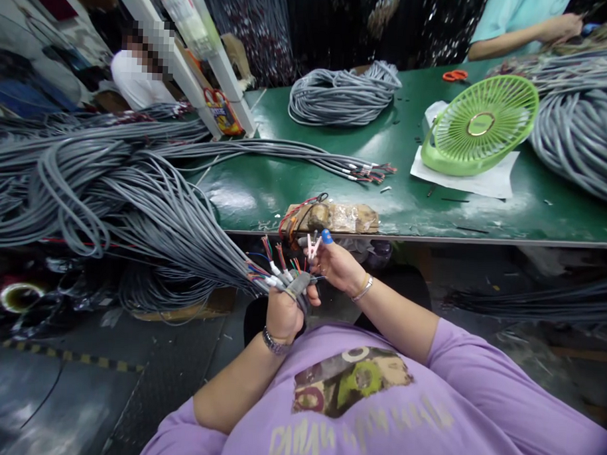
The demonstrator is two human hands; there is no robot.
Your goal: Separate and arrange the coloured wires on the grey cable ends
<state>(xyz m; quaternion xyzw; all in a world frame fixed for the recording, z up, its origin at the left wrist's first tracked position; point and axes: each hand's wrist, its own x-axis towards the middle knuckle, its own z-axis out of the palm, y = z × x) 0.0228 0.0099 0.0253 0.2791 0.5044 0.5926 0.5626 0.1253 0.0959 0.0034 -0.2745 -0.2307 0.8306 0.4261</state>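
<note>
Several grey cables (230,259) in left grip (286,313), pink tool (313,246) in right grip (339,263) (shirt lettering (303,445) partly illegible).

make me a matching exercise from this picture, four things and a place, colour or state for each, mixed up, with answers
1. fan
2. left hand
3. right hand
4. wearer's shirt

a. purple
b. holding a small pink tool
c. on white paper
d. gripping cable ends

Pairs: 1-c, 2-d, 3-b, 4-a
</note>
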